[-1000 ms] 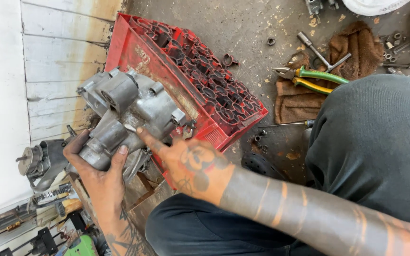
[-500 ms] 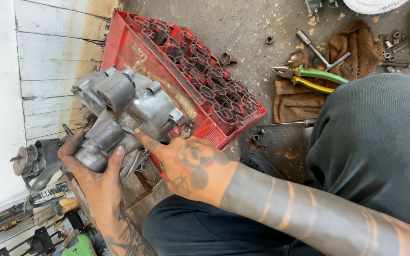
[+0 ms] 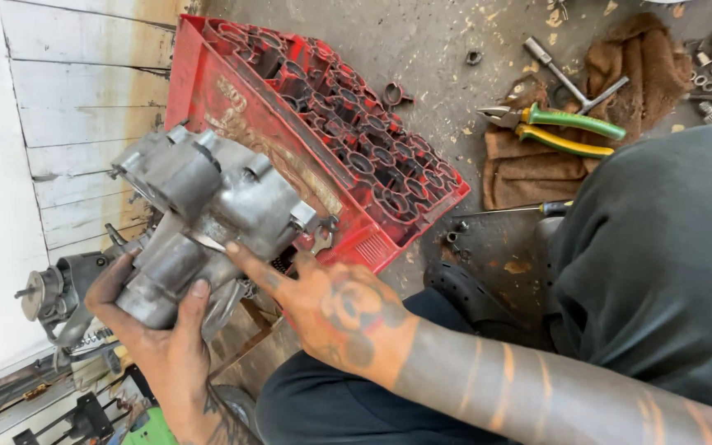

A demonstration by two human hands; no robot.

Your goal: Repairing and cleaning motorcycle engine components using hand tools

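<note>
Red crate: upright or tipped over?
Tipped. The red crate lies with its gridded underside facing the camera, behind the grey engine casing.

Grey metal engine casing (image 3: 208, 218), grimy, tilted, held aloft
</note>
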